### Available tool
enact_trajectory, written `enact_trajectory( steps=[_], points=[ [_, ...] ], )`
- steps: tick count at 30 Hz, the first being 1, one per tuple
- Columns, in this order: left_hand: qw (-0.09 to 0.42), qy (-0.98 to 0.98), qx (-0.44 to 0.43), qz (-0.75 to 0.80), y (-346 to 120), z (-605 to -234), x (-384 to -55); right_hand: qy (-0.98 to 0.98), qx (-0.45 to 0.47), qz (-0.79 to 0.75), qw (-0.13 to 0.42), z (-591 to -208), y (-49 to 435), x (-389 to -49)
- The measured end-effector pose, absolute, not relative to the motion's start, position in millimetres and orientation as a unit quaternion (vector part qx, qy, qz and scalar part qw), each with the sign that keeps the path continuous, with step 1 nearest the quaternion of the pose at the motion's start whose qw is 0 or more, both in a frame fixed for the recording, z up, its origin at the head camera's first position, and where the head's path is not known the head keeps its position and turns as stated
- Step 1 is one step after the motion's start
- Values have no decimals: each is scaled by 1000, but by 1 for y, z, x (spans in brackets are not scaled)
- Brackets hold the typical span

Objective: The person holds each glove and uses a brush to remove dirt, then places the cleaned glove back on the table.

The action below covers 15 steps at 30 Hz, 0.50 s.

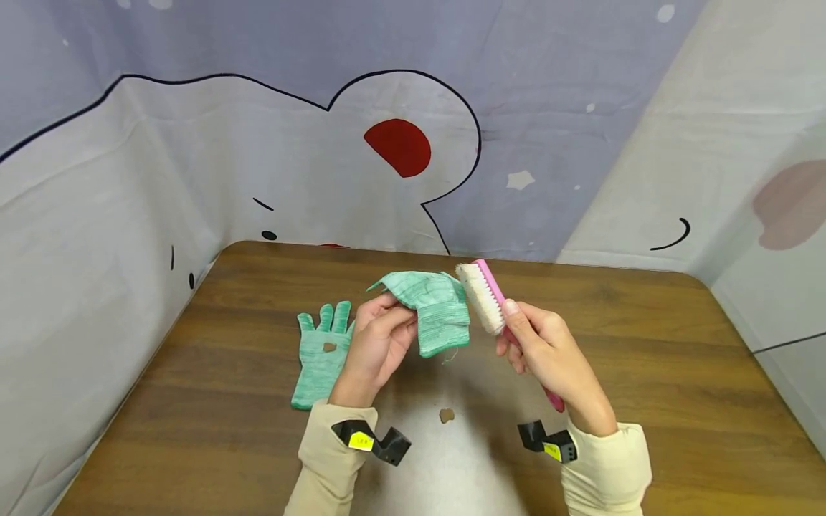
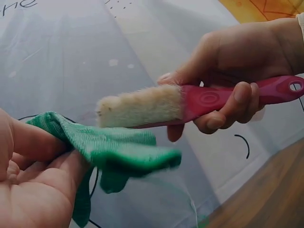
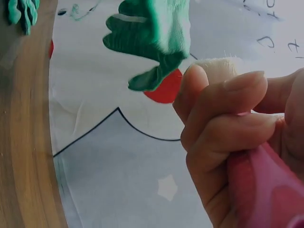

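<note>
Brown wood grain runs across the table (image 1: 671, 373), its far corners rounded, with a pale glare on the near middle. Cloth printed in lavender and off-white (image 1: 245, 158) rises behind the table and along both sides, creased in places, with black outlines, a red shape (image 1: 403, 148) and a white star (image 1: 520, 180).

Dark letters (image 2: 19, 7) on the cloth sit at the upper left of the left wrist view, cut off by the edge and looking like "he" or "ne"; other sideways characters (image 3: 280, 45) at the right wrist view's upper right stay unclear. Each sleeve bears a black wrist mount with a yellow label, the left label (image 1: 361, 441) and the right label (image 1: 552, 451) both too small to read.

Above the table, the left hand (image 1: 381, 340) grips a green glove (image 1: 422, 297), which droops over the fingers. The right hand (image 1: 548, 351) is wrapped round the handle of a pink brush (image 1: 480, 297), its cream bristles right beside the glove; whether they touch is unclear. A second glove (image 1: 320, 369) lies flat at left, a brown scrap (image 1: 330, 347) on its palm; another scrap (image 1: 447, 416) lies on the wood.
</note>
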<state>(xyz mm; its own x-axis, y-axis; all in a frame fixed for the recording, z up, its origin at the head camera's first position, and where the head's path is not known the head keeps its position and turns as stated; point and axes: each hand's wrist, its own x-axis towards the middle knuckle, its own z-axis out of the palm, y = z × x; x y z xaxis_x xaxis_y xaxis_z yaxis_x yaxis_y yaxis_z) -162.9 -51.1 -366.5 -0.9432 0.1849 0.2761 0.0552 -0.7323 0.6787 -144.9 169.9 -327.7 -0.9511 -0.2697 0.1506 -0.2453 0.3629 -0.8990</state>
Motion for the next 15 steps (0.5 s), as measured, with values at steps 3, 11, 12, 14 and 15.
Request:
enact_trajectory(
  steps=[3,11,12,14,15],
  points=[
    [27,369,151,917,-49,-367,-163,817,-171,-551,16,-328,164,-143],
    [-31,421,68,904,-44,-371,-160,792,-239,-561,33,-326,149,-136],
    [-35,427,57,902,-44,-371,-159,790,-245,-561,35,-326,148,-135],
    [-36,436,41,898,-44,-371,-158,787,-255,-560,39,-326,146,-134],
    [-28,440,36,897,-44,-370,-157,787,-259,-559,39,-326,145,-134]
  ],
)
